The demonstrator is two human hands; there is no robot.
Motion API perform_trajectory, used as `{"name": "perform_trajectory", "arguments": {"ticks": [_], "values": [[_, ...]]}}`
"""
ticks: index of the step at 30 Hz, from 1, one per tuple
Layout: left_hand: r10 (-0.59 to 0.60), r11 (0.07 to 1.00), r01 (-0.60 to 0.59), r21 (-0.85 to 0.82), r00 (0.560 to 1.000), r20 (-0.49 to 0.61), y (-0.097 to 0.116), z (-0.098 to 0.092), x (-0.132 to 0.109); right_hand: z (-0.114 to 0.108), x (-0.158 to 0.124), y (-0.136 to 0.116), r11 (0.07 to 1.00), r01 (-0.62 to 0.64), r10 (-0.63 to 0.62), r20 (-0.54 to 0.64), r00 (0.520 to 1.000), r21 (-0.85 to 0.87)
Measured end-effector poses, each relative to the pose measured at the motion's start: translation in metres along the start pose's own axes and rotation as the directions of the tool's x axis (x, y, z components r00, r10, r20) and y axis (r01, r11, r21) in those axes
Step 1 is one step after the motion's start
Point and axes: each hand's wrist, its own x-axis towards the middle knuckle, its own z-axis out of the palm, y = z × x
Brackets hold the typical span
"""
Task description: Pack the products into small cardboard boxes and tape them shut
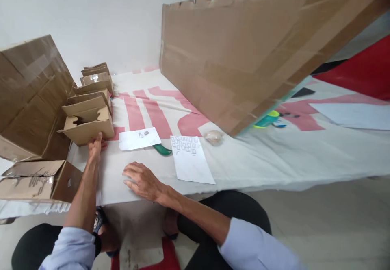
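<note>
My left hand (96,144) is at the lower front of a small open-topped cardboard box (88,129). One raised finger touches its front wall and the others lie apart in front of it; I see no grip around the wall. My right hand (141,179) hovers or rests near the table's front edge, fingers loosely apart and holding nothing. Beyond it lies a white paper (134,140) with a small drawing, partly covering a dark green curved object (162,150). To the right is a paper sheet (195,162) with rows of drawn squares.
Several cardboard boxes (96,79) line up behind the touched box. A tall carton (30,95) and a flat closed box (39,180) stand left. A large cardboard panel (231,54) leans over the table (274,160). Near it lie a wrapped brown lump (213,137) and a teal-yellow object (266,119).
</note>
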Motion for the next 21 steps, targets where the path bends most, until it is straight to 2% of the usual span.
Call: {"name": "perform_trajectory", "arguments": {"ticks": [3,8,11,14,16,17,19,20,21], "values": [[-0.006,0.999,0.006,0.049,1.0,0.005,0.017,0.007,0.02,-0.001,-0.021,0.016,0.997,-0.072,0.072,-0.02,0.997,-0.014],[0.048,0.985,-0.05,0.167,0.999,0.012,0.041,0.006,0.042,-0.004,-0.022,0.035,0.99,-0.138,0.138,-0.077,0.987,0.006],[0.128,0.955,-0.138,0.263,0.99,0.054,0.038,0.006,0.033,-0.002,-0.022,0.035,0.991,-0.133,0.133,-0.074,0.988,0.006],[0.224,0.906,-0.272,0.325,0.958,0.177,0.021,0.011,0.007,0.0,-0.024,0.034,0.991,-0.136,0.136,-0.072,0.988,0.007],[0.294,0.84,-0.41,0.355,0.895,0.336,0.008,0.017,-0.014,0.0,-0.025,0.036,0.991,-0.135,0.136,-0.072,0.988,0.01],[0.33,0.77,-0.505,0.39,0.838,0.434,0.003,0.02,-0.024,0.0,-0.025,0.037,0.991,-0.135,0.136,-0.074,0.988,0.016],[0.362,0.54,-0.69,0.482,0.707,0.607,-0.004,0.027,-0.038,0.0,-0.025,0.038,0.99,-0.139,0.141,-0.084,0.986,0.032],[0.358,0.404,-0.751,0.523,0.656,0.665,-0.006,0.03,-0.043,-0.001,-0.025,0.039,0.989,-0.141,0.144,-0.09,0.985,0.044],[0.35,0.286,-0.78,0.557,0.626,0.697,-0.007,0.032,-0.045,-0.001,-0.025,0.039,0.988,-0.141,0.146,-0.095,0.985,0.056]]}}
